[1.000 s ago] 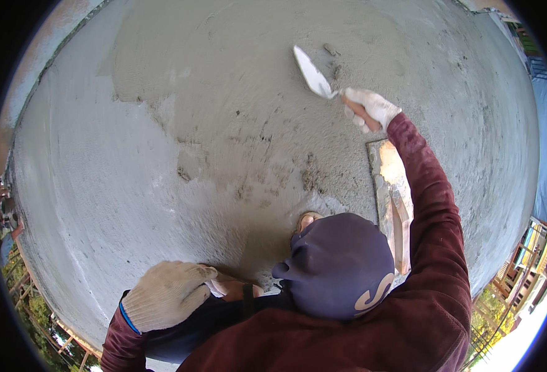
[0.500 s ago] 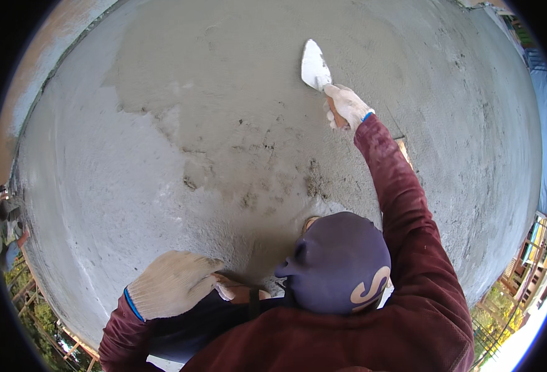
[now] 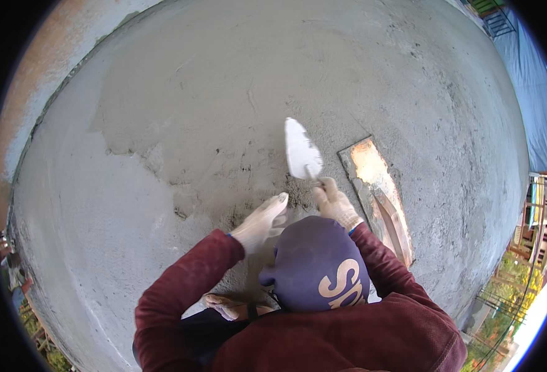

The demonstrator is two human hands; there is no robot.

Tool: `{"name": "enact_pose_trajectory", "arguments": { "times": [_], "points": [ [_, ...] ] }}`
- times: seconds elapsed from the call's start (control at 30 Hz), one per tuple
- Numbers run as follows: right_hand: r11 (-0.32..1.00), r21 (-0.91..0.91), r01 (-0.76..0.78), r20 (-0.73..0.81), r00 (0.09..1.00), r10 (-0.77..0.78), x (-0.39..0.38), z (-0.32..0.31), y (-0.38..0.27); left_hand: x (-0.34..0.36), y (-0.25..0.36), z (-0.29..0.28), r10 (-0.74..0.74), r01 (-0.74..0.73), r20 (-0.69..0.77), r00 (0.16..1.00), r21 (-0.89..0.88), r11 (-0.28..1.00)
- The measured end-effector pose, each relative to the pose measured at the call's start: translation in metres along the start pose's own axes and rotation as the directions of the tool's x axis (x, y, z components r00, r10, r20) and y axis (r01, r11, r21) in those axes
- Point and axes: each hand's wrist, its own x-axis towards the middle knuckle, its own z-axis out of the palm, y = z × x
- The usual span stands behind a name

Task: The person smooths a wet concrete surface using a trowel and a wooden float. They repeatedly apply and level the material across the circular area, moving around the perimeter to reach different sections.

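Note:
My right hand point(image 3: 336, 204), in a white knit glove, is closed around the handle of a pointed trowel point(image 3: 302, 150). The trowel's pale blade points away from me over the wet grey mortar point(image 3: 224, 118). Close by on the left is my left hand point(image 3: 262, 223), gloved as well, with its fingers stretched toward the trowel and nothing seen in them. Rough crumbs of mortar point(image 3: 298, 193) lie between the hands, just beyond the fingertips. Right of my right hand, a long rectangular plastering float point(image 3: 366, 164) with a raised handle rests on the mortar.
Smoother, lighter cement point(image 3: 87, 217) spreads on the left, up to a brownish wall point(image 3: 44, 80). My sandalled foot point(image 3: 227, 307) is below my left hand. A navy cap point(image 3: 317, 263) hides part of the near ground. Blue sheeting point(image 3: 527, 93) hangs at the far right.
My right hand has drawn the trowel back toward me, uncovering the float. My left hand has come off my knee area and reached forward to the mortar beside the trowel.

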Motion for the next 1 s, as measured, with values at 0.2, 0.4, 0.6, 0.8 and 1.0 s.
{"name": "enact_pose_trajectory", "arguments": {
  "times": [0.2, 0.4, 0.6, 0.8, 1.0],
  "points": [
    [0.924, -0.014, 0.383, 0.043, 0.923, -0.382, -0.013, 0.012, -0.031, 0.052, -0.020, 0.018, 0.287, -0.244, 0.012, 0.958, -0.495, 0.834],
    [0.727, -0.529, -0.437, -0.497, 0.854, 0.152, -0.082, -0.084, 0.154, 0.018, 0.039, -0.027, 0.310, -0.414, -0.283, 0.908, -0.484, 0.771],
    [0.842, -0.271, -0.467, -0.472, 0.827, 0.307, -0.114, -0.061, 0.242, -0.008, 0.079, -0.106, 0.392, -0.536, -0.454, 0.800, -0.249, 0.806],
    [0.931, -0.317, -0.181, -0.410, 0.911, 0.037, -0.063, -0.056, 0.104, -0.074, 0.083, -0.127, 0.376, -0.410, -0.471, 0.798, 0.034, 0.912],
    [0.795, -0.590, 0.141, -0.051, 0.976, -0.212, 0.087, -0.012, -0.018, -0.101, 0.051, -0.134, 0.295, -0.335, -0.463, 0.836, -0.004, 0.942]
  ]
}}
